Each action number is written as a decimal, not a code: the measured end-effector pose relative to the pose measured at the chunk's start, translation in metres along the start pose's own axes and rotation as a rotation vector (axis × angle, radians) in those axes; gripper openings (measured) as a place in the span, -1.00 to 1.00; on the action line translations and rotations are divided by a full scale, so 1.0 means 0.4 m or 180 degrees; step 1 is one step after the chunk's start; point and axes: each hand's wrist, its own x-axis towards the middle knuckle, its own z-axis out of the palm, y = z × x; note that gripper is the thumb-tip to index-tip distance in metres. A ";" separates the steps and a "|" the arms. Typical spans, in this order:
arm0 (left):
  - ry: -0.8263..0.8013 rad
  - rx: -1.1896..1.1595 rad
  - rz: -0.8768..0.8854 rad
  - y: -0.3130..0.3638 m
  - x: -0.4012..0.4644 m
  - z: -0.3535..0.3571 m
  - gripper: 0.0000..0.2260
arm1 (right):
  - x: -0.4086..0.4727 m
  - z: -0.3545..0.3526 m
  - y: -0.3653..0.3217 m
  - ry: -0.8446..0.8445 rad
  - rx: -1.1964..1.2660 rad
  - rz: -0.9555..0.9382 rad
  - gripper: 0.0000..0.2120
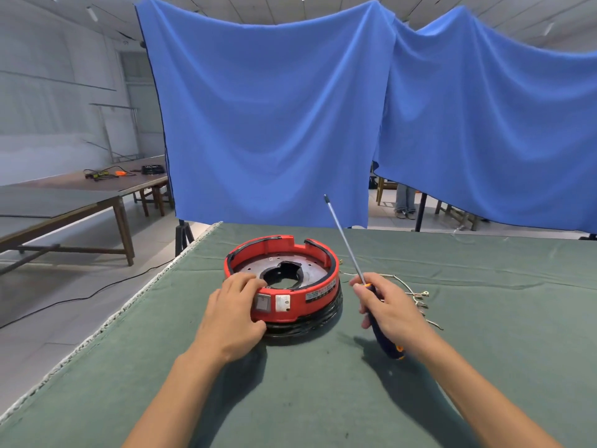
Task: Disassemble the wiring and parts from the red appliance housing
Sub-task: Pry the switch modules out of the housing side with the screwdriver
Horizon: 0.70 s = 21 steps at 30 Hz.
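Blue curtain (274,118) hangs at 12 o'clock behind the green table (290,383). Red housing (282,279) sits at table centre, its metal plate (281,270) with a ragged middle hole remaining inside and a black cord (307,324) wound beneath. Loose wires (416,294) lie at 3 o'clock, apparently already removed; plate, switch (262,302) and cord appear left to do. Left hand (232,315) grips the housing rim at 8 o'clock, fingers curled over it. Right hand (384,305) holds a screwdriver (347,244), shaft raised clear. Nothing blocks access.
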 end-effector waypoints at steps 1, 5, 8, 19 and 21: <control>-0.0010 0.0100 0.0032 -0.006 -0.005 0.002 -0.47 | -0.005 0.007 0.005 -0.0048 -0.0214 -0.0142 -0.89; 0.0218 0.0609 0.0011 0.007 -0.014 0.010 -0.42 | -0.019 0.015 0.015 0.0108 -0.1535 -0.0421 -0.80; 0.0454 0.0815 -0.0054 0.033 -0.017 0.027 -0.42 | -0.028 0.000 0.022 0.0379 -0.1980 -0.0512 -0.54; 0.0847 0.0294 0.0309 0.041 -0.020 0.045 -0.60 | -0.050 -0.052 0.066 0.0458 -0.2631 -0.0687 -0.27; 0.0855 0.0287 0.0237 0.043 -0.014 0.046 -0.61 | -0.057 -0.050 0.066 0.0466 -0.2608 -0.0703 -0.30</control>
